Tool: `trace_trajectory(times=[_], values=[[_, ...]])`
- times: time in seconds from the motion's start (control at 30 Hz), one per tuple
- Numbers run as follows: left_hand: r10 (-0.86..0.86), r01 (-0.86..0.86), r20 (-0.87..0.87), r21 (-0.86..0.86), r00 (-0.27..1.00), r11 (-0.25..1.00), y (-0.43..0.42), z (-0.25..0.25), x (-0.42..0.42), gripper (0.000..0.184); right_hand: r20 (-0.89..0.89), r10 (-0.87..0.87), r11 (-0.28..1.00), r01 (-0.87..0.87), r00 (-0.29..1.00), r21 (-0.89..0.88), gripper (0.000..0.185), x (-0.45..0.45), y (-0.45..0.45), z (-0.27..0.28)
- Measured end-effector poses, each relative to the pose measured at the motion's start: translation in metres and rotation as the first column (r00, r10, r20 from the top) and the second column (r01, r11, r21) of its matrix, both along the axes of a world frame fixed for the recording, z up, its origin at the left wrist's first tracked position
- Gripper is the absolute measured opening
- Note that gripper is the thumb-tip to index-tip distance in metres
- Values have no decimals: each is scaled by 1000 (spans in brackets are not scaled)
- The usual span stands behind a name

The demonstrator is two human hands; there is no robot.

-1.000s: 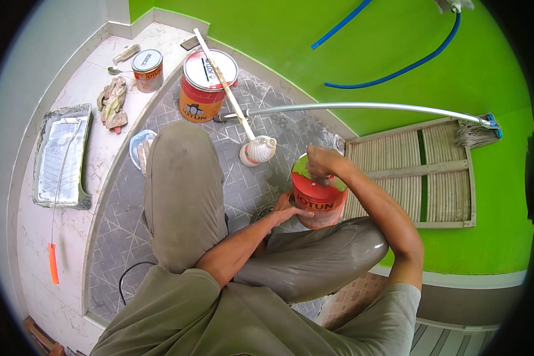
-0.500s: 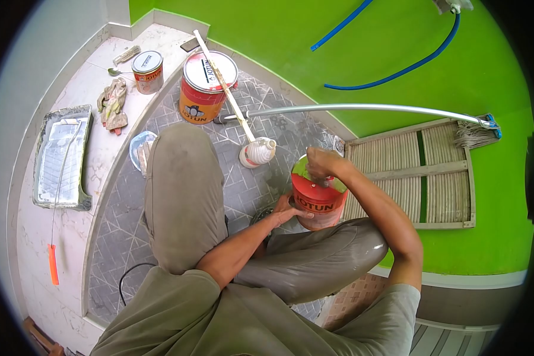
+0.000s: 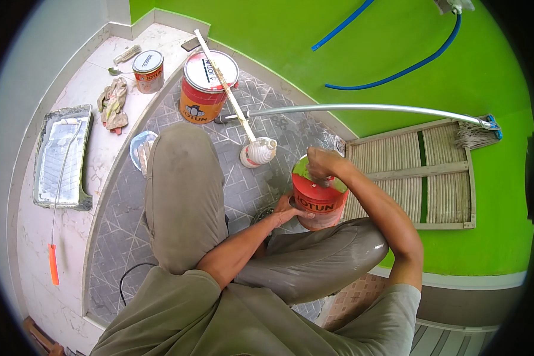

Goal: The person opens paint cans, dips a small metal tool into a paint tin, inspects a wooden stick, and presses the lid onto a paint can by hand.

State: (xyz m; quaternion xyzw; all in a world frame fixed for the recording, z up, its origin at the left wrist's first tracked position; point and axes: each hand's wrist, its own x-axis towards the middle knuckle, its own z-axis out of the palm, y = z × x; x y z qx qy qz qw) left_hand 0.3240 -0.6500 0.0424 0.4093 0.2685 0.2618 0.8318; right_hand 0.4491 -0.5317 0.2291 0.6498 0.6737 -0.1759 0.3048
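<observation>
A red paint bucket (image 3: 317,197) labelled JOTUN stands upright on the tiled floor in front of my right knee. My left hand (image 3: 286,210) grips its left side, the thumb lying along the label. Over the bucket's mouth my right hand (image 3: 324,164) is closed in a fist. A small bit of something reddish shows under its fingers, but what it holds is hidden. Green colour shows inside the rim beside that hand. To the left of the bucket sits a white plastic bottle (image 3: 258,152), with a long thin stick (image 3: 224,86) reaching from it.
A larger Jotun bucket (image 3: 199,98) with a lid stands behind, the stick across it. A metal pole (image 3: 350,107) runs towards a mop head (image 3: 477,137) beside a slatted wooden panel (image 3: 391,187). The left ledge bears a roller tray (image 3: 59,178), gloves (image 3: 113,104) and a small can (image 3: 148,77).
</observation>
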Motion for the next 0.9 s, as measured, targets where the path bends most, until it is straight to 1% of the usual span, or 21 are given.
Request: trace_trajectory(times=[0.1, 0.2, 0.3, 0.4, 0.5, 0.6, 0.7, 0.8, 0.9], values=[[6, -4, -43, 36, 999, 999, 0, -4, 2, 116, 5, 7, 1000, -6, 1000, -27, 37, 0, 1, -1], [13, -11, -48, 44, 999, 999, -1, -7, 3, 118, 31, 22, 998, -20, 999, -68, 38, -1, 2, 1], [37, -35, -47, 46, 998, 998, -2, -8, 4, 118, 18, 21, 999, -20, 1000, -48, 39, -2, 2, 2], [-3, 4, -22, 21, 1000, 1000, -1, -5, 2, 117, 37, 32, 999, -31, 999, -30, 42, -10, 0, 9], [7, -7, -12, 32, 1000, 999, 0, 0, 0, 116, 13, 53, 998, -52, 999, -29, 43, -4, 0, 4], [5, -5, -16, 19, 1000, 1000, 0, 4, -3, 116, 27, 71, 996, -69, 997, -55, 44, -3, 1, 4], [5, -4, -30, 47, 1000, 999, 1, 0, 0, 116, 55, 72, 993, -67, 996, -96, 45, -8, 2, 7], [5, -4, -13, 18, 1000, 1000, 1, 5, -3, 116, -5, -2, 1000, 2, 1000, -13, 47, -6, 1, 5], [31, -31, -13, 38, 999, 999, 0, 3, -2, 118, 34, 3, 1000, -2, 999, -29, 45, -9, 0, 7]])
